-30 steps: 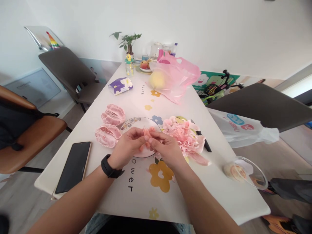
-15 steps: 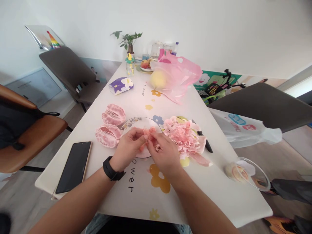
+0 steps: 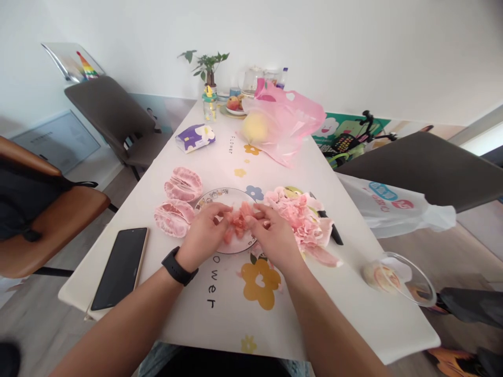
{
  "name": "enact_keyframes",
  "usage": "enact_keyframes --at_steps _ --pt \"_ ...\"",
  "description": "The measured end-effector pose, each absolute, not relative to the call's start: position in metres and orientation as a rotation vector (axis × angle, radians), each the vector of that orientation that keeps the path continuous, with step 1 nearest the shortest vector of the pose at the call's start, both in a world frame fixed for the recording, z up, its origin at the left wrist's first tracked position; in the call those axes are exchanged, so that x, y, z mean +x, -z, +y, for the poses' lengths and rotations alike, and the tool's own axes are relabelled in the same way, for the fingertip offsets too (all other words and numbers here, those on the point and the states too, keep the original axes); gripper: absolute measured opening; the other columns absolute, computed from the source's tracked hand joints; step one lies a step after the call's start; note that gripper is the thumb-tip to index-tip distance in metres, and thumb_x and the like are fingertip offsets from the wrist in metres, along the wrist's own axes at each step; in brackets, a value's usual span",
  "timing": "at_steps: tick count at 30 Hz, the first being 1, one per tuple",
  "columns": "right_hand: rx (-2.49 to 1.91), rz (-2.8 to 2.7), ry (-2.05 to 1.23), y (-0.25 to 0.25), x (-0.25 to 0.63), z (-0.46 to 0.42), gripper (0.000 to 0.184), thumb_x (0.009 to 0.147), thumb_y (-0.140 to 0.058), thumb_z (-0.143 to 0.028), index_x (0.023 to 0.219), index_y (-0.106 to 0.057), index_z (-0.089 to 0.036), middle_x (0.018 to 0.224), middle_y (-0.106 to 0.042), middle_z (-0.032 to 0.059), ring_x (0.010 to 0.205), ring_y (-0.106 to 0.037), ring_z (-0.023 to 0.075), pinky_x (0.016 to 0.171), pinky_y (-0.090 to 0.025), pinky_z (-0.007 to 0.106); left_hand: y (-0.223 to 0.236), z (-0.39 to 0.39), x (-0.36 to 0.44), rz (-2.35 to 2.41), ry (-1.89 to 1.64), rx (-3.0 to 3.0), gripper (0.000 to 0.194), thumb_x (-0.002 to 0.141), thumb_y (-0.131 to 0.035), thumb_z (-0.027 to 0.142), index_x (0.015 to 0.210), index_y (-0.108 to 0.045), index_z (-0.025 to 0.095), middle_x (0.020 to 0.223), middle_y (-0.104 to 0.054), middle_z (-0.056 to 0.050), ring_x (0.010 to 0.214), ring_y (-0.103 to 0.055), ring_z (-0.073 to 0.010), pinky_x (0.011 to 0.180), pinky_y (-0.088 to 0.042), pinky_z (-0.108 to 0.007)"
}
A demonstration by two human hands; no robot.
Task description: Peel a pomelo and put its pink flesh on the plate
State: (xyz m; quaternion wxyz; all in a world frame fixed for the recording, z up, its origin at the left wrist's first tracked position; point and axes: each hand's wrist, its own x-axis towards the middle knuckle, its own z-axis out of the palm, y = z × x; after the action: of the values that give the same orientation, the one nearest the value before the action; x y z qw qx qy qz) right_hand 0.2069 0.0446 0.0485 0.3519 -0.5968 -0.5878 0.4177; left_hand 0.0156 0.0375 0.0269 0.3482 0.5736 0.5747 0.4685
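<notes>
Over a white plate (image 3: 214, 195) with a dark rim and small printed figures, both my hands work at pink pomelo flesh (image 3: 238, 226), which lies in loose pieces on it. My left hand (image 3: 206, 230), with a black watch on the wrist, pinches flesh at the left of the pile. From the right, my right hand (image 3: 277, 235) has its thumb and index finger closed on another bit. Two peeled pomelo chunks, the upper (image 3: 183, 184) and the lower (image 3: 174, 218), rest left of the plate. A heap of pink peel and membrane (image 3: 301, 220) lies to the right.
A phone (image 3: 120, 268) lies front left. A black knife handle (image 3: 336, 234) sticks out beside the peel. Further back are a tissue pack (image 3: 195, 137) and a pink bag (image 3: 291, 123) around a yellow pomelo (image 3: 254, 128). A clear container (image 3: 408, 280) stands at the right edge.
My hands have moved apart, the right one shifting rightward. More of the pink flesh on the plate shows between them.
</notes>
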Motion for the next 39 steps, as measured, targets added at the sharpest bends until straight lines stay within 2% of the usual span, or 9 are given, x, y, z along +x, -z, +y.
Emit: enact_keyframes --at_steps 3,6,9,13,19,23,28,34,39 --pt "-1.535 -1.482 -1.092 -0.044 0.208 0.048 0.057 0.090 -0.067 -0.060 0.132 -0.064 -0.023 0.093 -0.075 0.0063 0.070 -0.068 0.0222 0.063 -0.055 0.037 -0.023 0.037 0.015 1.501 -1.229 1.531 0.021 0.088 -0.066 0.019 0.106 -0.076 0.022 0.116 -0.075 -0.008 0.109 -0.067 -0.0248 0.094 -0.050 -0.038" --pt "-1.418 -1.306 -1.300 -0.041 0.208 0.050 0.041 0.092 -0.064 -0.061 0.109 -0.069 -0.024 0.079 -0.070 0.0028 0.066 -0.066 0.0208 0.062 -0.055 0.036 -0.025 0.036 0.014 1.552 -1.232 1.491 0.022 0.090 -0.063 0.019 0.108 -0.075 0.021 0.117 -0.075 -0.009 0.109 -0.068 -0.0258 0.100 -0.050 -0.042" --pt "-1.121 -1.010 -1.549 -0.042 0.206 0.052 0.025 0.087 -0.070 -0.046 0.098 -0.069 -0.023 0.082 -0.072 0.0023 0.075 -0.070 0.0213 0.073 -0.059 0.038 -0.028 0.035 0.014 1.605 -1.199 1.478 0.023 0.094 -0.058 0.022 0.110 -0.074 0.021 0.118 -0.076 -0.008 0.112 -0.069 -0.0261 0.104 -0.052 -0.045" --pt "-0.869 -0.957 -1.660 -0.044 0.204 0.051 0.018 0.083 -0.077 -0.032 0.096 -0.068 -0.022 0.084 -0.073 0.0010 0.080 -0.072 0.0205 0.085 -0.060 0.041 -0.026 0.035 0.015 1.620 -1.190 1.600 0.023 0.098 -0.053 0.024 0.106 -0.075 0.023 0.113 -0.079 -0.006 0.110 -0.071 -0.0249 0.103 -0.054 -0.045" --pt "-0.850 -1.078 -1.638 -0.042 0.208 0.048 0.021 0.089 -0.077 -0.040 0.100 -0.070 -0.024 0.091 -0.076 0.0011 0.078 -0.072 0.0187 0.085 -0.061 0.041 -0.019 0.037 0.015 1.603 -1.280 1.803 0.026 0.097 -0.054 0.019 0.115 -0.073 0.020 0.126 -0.075 -0.009 0.120 -0.069 -0.0256 0.108 -0.054 -0.047" --pt "-0.853 -1.129 -1.621 -0.042 0.211 0.047 0.020 0.092 -0.075 -0.041 0.104 -0.070 -0.025 0.091 -0.076 0.0000 0.078 -0.072 0.0175 0.090 -0.060 0.041 -0.017 0.036 0.014 1.590 -1.232 1.801 0.030 0.095 -0.052 0.012 0.114 -0.074 0.021 0.124 -0.077 -0.008 0.119 -0.071 -0.0253 0.108 -0.055 -0.048" --pt "-0.899 -1.115 -1.588 -0.045 0.216 0.048 0.020 0.091 -0.076 -0.040 0.103 -0.069 -0.025 0.091 -0.074 -0.0003 0.085 -0.073 0.0186 0.091 -0.060 0.040 -0.021 0.037 0.014 1.468 -1.350 1.530 0.039 0.094 -0.047 0.008 0.125 -0.068 0.021 0.120 -0.078 -0.008 0.120 -0.072 -0.0237 0.111 -0.053 -0.050" --pt "-0.919 -1.020 -1.556 -0.049 0.221 0.049 0.030 0.083 -0.083 -0.040 0.102 -0.067 -0.024 0.085 -0.071 -0.0014 0.087 -0.074 0.0197 0.093 -0.060 0.042 -0.027 0.038 0.017 1.271 -1.472 1.224 0.017 0.094 -0.060 0.020 0.109 -0.067 0.019 0.117 -0.077 -0.009 0.113 -0.075 -0.0234 0.104 -0.058 -0.044" --pt "-0.949 -1.068 -1.536 -0.047 0.223 0.047 0.026 0.087 -0.080 -0.042 0.103 -0.068 -0.025 0.085 -0.072 -0.0011 0.086 -0.074 0.0196 0.087 -0.061 0.039 -0.024 0.036 0.017 1.524 -1.358 1.290 0.018 0.091 -0.068 0.027 0.108 -0.070 0.022 0.094 -0.079 -0.005 0.091 -0.078 -0.0228 0.083 -0.061 -0.038"
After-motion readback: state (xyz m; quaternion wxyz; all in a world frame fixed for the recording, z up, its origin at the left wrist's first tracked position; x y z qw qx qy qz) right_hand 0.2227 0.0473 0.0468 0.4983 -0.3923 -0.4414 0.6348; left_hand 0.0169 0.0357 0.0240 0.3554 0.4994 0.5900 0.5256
